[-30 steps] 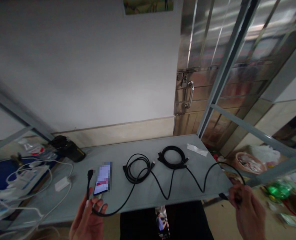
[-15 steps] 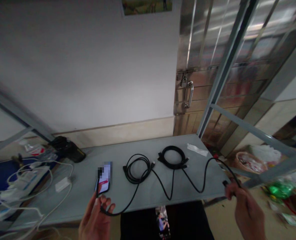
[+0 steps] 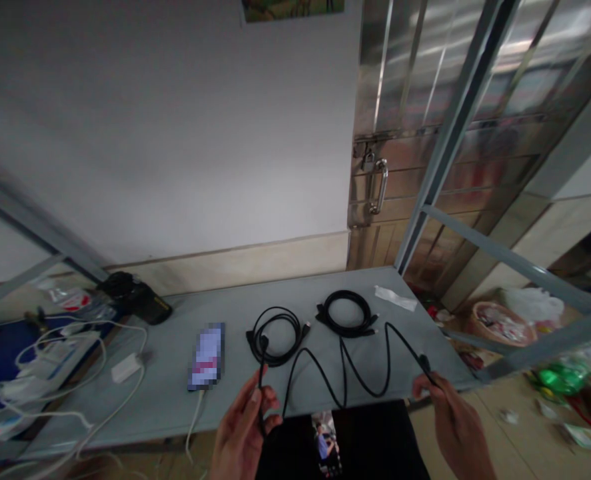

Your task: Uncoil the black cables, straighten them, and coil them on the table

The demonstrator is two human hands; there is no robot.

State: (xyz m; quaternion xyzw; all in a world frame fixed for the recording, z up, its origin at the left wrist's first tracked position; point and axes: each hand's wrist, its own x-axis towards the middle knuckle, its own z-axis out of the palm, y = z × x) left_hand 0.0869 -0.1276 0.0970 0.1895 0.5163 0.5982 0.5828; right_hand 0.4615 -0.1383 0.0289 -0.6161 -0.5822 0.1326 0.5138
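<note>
My left hand pinches one end of a loose black cable, its plug pointing up near the table's front edge. My right hand pinches the other end of that cable just off the table's right front corner. The cable sags in wavy loops over the grey table between my hands. Behind it lie two coiled black cables, one in the middle and one to its right. A phone with a lit screen lies left of them, a white cord plugged in at its near end.
A black device sits at the table's back left. White chargers and cords pile up at the far left. A white slip lies at the back right. A metal door and grey frame bars stand to the right, bags on the floor beyond.
Both hands have moved toward each other, the left one well to the right past the phone. The cable between them has bunched into tighter loops.
</note>
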